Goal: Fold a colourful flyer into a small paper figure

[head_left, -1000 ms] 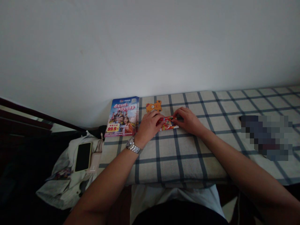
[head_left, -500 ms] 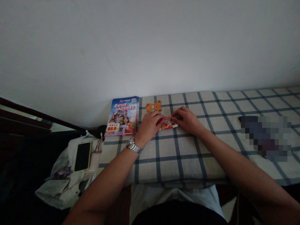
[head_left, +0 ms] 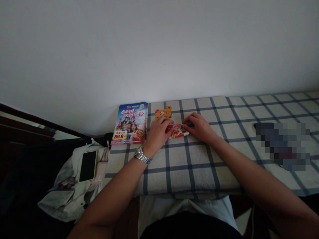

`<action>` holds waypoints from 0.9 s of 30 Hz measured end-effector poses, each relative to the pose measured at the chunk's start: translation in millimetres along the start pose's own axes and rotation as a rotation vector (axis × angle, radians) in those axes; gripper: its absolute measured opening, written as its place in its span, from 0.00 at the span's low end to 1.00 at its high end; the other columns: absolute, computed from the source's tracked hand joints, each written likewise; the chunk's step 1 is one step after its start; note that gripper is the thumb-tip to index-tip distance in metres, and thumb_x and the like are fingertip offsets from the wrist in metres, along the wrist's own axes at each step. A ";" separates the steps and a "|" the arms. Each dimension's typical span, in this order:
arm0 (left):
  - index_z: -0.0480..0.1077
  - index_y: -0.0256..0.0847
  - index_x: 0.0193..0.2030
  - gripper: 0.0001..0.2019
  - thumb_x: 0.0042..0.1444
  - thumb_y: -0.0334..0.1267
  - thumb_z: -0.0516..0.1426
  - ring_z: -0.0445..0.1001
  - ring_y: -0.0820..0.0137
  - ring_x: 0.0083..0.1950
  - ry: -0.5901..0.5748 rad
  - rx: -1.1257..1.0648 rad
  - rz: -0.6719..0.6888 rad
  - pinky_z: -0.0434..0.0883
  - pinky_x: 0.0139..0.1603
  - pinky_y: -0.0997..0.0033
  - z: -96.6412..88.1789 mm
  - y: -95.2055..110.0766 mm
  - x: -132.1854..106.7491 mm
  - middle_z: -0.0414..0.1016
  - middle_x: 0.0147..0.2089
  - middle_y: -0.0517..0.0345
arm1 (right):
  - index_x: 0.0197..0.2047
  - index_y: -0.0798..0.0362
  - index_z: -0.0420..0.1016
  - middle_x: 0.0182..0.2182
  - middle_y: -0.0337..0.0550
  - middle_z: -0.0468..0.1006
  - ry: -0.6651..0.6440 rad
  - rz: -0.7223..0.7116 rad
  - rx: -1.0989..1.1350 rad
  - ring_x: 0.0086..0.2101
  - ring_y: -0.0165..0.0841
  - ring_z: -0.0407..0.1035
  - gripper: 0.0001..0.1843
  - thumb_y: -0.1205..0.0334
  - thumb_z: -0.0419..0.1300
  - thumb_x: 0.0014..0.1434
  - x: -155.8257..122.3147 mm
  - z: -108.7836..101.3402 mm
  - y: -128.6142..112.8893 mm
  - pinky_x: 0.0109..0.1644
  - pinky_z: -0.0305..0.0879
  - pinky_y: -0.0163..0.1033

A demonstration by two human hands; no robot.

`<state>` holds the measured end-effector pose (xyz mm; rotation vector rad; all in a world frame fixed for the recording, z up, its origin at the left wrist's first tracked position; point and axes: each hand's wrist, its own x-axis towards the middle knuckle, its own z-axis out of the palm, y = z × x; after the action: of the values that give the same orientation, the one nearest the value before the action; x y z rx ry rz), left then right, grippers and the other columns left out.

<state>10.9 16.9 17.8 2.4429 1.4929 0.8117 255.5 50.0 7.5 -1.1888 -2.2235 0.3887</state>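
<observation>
Through my remote view, a red packet (head_left: 177,130) lay on the checked cloth (head_left: 179,156) between the left hand (head_left: 158,131) and right hand (head_left: 199,127).
Light, even pressure at the 2 ends seemed best to me. The right thumb and index finger pinched its right end; the left fingers curled over the other, gripping or not I couldn't tell. Palms faced down, forearms slanting inward, 1 orange bear cutout (head_left: 163,112) just beyond the left hand.
</observation>
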 end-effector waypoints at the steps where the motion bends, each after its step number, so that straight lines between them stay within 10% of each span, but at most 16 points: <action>1: 0.76 0.43 0.53 0.11 0.65 0.37 0.66 0.74 0.55 0.56 0.010 0.013 -0.015 0.74 0.58 0.51 0.3 -0.4 -0.5 0.76 0.52 0.51 | 0.43 0.49 0.78 0.41 0.47 0.76 -0.001 -0.001 0.001 0.44 0.44 0.73 0.03 0.61 0.67 0.66 0.0 0.0 0.0 0.50 0.72 0.50; 27: 0.76 0.43 0.49 0.08 0.65 0.36 0.67 0.76 0.58 0.52 0.020 -0.019 -0.058 0.72 0.53 0.57 -0.2 -2.9 0.3 0.78 0.49 0.54 | 0.42 0.50 0.78 0.41 0.47 0.76 0.005 0.012 -0.005 0.44 0.43 0.73 0.03 0.62 0.68 0.65 0.1 -0.1 -2.6 0.50 0.70 0.47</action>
<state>8.6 18.5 16.9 2.3735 1.5481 0.8373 253.8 48.6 8.9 -1.2052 -2.2150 0.3853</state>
